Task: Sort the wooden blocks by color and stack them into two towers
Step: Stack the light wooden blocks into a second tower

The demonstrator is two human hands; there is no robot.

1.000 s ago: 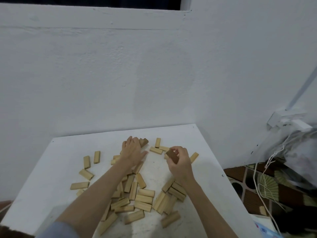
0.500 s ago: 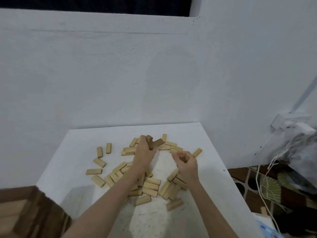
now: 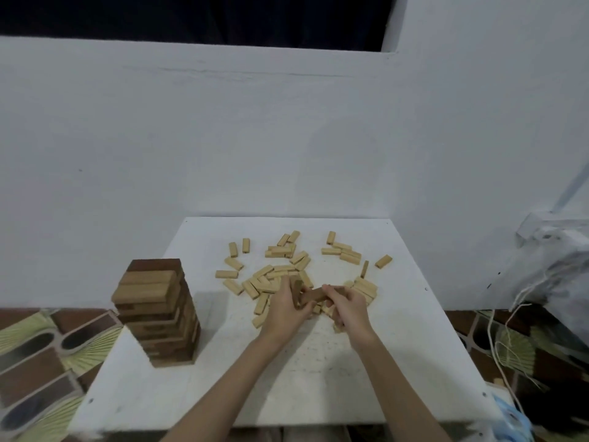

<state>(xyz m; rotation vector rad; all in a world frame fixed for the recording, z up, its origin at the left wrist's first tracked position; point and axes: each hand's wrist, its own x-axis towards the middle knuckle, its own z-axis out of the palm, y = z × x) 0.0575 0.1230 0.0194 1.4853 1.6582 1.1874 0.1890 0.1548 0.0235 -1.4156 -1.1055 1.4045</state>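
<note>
While my left hand [image 3: 284, 309] and right hand [image 3: 345, 306] clamp curled fingers on dark blocks [image 3: 310, 295] mid-table [image 3: 398, 346], pale blocks [image 3: 274, 275] scatter toward its far edge; the dark tower [image 3: 159, 311] stands at its left edge.

A white square table [image 3: 398, 362] stands against a white plastered wall [image 3: 255, 138]. Above the wall there is a dark opening [image 3: 191, 17] (perhaps a window, I cannot tell). The floor [image 3: 35, 362] has patterned tiles in brown and pale green. The light is dim and cool.
</note>
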